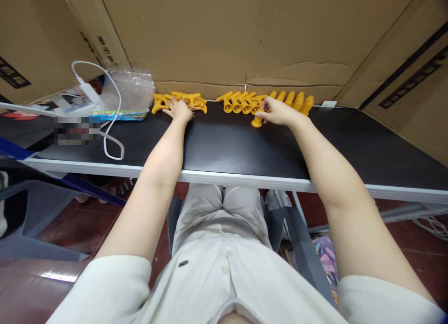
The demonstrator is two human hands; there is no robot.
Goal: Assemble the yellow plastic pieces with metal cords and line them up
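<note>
My right hand point(275, 111) pinches a yellow cylindrical piece with a flared foot point(256, 122), thumb and fingers around its upper part. Directly left of it, several yellow pieces with round hollow ends point(237, 105) lie side by side in a row. Behind and right of this hand, several ribbed yellow pieces point(299, 101) lean in another row. My left hand point(180, 111) rests with its fingers apart over a cluster of yellow branched pieces point(161, 102); whether it touches one is not clear. A small dark and gold item at its wrist side is too small to name.
A black tabletop point(224, 149) with a pale front edge spans the view, walled by cardboard point(210, 34). At left lie a white cable point(121, 97), a clear plastic bag point(131, 90) and a colourful flat packet point(121, 116). A small white piece point(329, 104) sits at back right.
</note>
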